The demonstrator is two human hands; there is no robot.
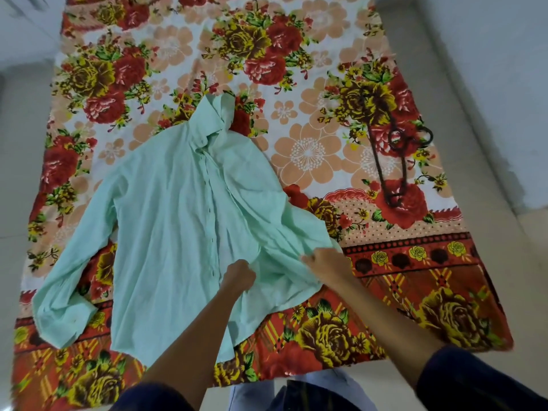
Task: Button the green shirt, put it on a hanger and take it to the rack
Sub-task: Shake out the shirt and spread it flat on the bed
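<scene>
Pale green long-sleeved cotton shirt (166, 221) is lying face-up, collar away from the person, on the red-and-yellow floral bedsheet (311, 84). Left hand (238, 274) is fisting the shirt's placket edge; right hand (326, 264) is pinching the bunched front panel beside it, probably lining up the lower buttons. Dark wooden hanger (388, 161) is lying well right of the shirt, likely staged for the next step.

Dark navy sleeves (474, 378), perhaps pale trousers (255, 393)
</scene>
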